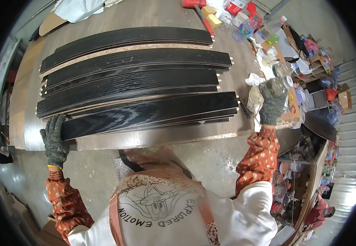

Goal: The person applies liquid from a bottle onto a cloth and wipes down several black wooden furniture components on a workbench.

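Note:
My left hand (55, 140), in a dark grey knit glove, lies with extended fingers against the left end of the nearest black board (153, 115). My right hand (271, 107), gloved alike, is over the table's right side with its fingers around a clear bottle (277, 84) with a white cap; the fingers partly hide it. Beside that hand lies a crumpled pale cloth (255, 99). Farther back, more long black boards (133, 83) lie in stacked rows, with small light pegs at their ends. Tan edges show between some of them.
The boards rest on a brown table (141, 141). At its far right are a red mallet (193, 4), yellow blocks (211, 17) and a labelled plastic bottle (243, 30). Cluttered shelves (295, 176) stand to the right, where another person (320, 213) is visible.

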